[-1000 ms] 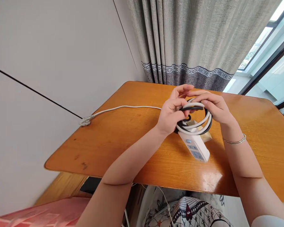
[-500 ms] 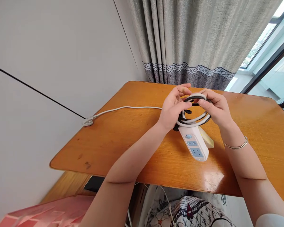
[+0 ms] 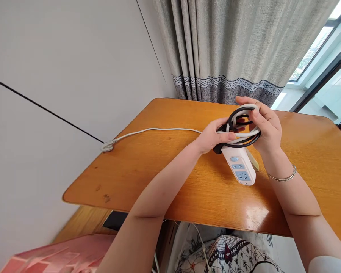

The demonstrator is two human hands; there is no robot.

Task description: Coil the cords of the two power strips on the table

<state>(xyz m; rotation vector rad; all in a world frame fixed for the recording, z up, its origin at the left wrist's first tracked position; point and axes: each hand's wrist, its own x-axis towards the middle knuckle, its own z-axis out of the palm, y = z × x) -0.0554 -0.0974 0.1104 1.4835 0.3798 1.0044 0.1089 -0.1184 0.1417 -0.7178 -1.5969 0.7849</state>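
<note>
Apparently, above the tabletop [image 3: 130,170], right of the frame's centre, the rigid power strip [image 3: 240,167] made the heavier part, wanting support under its casing; the right hand [image 3: 268,127] and left hand [image 3: 210,137] pinched the springy cable coil [image 3: 246,134], best gripped across all its loops.

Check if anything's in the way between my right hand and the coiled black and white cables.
Nothing visible is: your right hand directly touches the coiled cables at their right side. Your left hand grips them opposite, and the white power strip shows below the loops, not in between.
</note>
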